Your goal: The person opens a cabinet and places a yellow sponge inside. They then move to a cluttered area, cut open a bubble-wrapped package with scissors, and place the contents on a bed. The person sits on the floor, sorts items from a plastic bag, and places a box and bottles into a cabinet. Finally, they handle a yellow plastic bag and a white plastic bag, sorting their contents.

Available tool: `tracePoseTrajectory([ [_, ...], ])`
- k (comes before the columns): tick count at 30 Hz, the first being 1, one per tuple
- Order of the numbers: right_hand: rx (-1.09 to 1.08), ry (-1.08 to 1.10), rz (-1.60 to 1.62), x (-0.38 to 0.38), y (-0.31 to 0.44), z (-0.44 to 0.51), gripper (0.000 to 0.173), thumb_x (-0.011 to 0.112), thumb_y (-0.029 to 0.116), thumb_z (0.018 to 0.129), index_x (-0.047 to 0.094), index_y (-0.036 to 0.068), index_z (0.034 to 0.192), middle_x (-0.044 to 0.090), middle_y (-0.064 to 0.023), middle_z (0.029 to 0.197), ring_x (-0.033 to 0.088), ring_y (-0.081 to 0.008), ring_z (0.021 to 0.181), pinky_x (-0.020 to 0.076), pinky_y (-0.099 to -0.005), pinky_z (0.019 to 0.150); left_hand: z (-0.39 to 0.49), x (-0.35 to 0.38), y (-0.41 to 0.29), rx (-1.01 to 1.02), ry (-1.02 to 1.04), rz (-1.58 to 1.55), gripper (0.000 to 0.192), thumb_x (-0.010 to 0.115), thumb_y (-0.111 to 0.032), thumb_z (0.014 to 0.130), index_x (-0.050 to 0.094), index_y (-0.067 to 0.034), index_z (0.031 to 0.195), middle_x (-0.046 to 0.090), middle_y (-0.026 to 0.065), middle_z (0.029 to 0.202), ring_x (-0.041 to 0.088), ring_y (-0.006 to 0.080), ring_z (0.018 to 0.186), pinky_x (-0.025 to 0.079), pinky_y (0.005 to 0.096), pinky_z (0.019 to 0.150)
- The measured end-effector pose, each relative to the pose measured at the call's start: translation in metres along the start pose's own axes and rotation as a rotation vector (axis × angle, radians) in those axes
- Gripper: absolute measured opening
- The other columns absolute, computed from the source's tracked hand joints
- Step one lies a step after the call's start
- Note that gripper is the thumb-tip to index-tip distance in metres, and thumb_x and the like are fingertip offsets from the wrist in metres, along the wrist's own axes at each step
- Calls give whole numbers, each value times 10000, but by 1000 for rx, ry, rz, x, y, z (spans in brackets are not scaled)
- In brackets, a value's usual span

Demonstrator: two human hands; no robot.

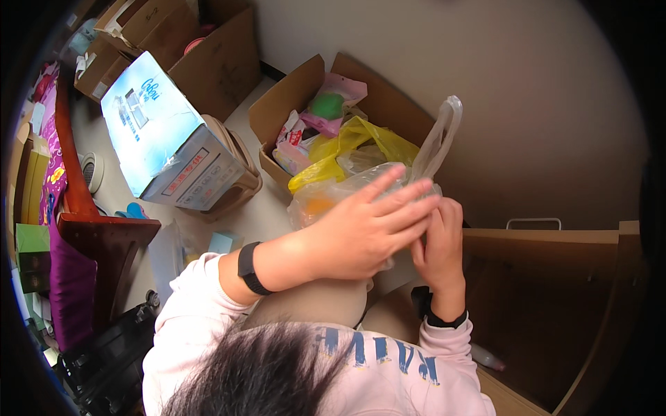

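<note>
A clear plastic bag (338, 197) with something orange inside is in front of me, at the near side of an open cardboard box (385, 99). One handle loop (439, 138) of the bag sticks up above my hands. My left hand (374, 223) reaches across the bag, palm down, with its fingers straight and apart. Its fingertips overlap my right hand (442, 239), whose fingers are curled at the bag's right edge and seem to grip the plastic. The left fingers partly hide that grip. A yellow plastic bag (385, 140) lies behind the clear one.
A blue-and-white carton (156, 125) rests on a beige plastic stool (242, 171) to the left. Larger cardboard boxes (218, 67) stand behind it. A wooden drawer or cabinet (541, 236) lies open at the right. A dark red wooden frame (106, 223) is at far left.
</note>
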State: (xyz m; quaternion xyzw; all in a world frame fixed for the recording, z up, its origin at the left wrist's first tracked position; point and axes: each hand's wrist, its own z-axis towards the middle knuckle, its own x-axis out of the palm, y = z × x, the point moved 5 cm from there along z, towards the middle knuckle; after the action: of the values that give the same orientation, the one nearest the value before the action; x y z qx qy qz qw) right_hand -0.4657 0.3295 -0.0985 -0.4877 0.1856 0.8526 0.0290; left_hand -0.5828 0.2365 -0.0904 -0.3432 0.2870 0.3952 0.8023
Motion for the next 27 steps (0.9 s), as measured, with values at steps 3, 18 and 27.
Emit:
tracePoseTrajectory([
  [3, -17, 18, 59, -2, 4, -6, 236, 697, 37, 757, 565, 33, 952, 550, -164, 986, 519, -386, 923, 449, -458, 841, 3, 6, 5, -55, 20, -102, 308, 712, -163, 760, 595, -30, 1012, 628, 99, 1044, 602, 289, 1041, 440, 454, 984],
  [18, 261, -307, 534, -37, -24, -1, 385, 741, 91, 801, 566, 24, 1137, 587, -110, 1266, 584, -181, 966, 483, -298, 817, -37, -45, 55, -611, -344, -1009, 233, 661, -62, 946, 550, -4, 1143, 599, 9, 940, 570, 75, 871, 470, 235, 782],
  [27, 481, -130, 471, -51, -28, 15, 154, 708, 77, 872, 684, 39, 1019, 653, 14, 816, 520, -101, 662, 436, -238, 625, -17, -101, 30, -421, -21, -305, 312, 832, -91, 753, 677, -4, 1010, 675, 22, 883, 581, 66, 778, 456, 218, 700],
])
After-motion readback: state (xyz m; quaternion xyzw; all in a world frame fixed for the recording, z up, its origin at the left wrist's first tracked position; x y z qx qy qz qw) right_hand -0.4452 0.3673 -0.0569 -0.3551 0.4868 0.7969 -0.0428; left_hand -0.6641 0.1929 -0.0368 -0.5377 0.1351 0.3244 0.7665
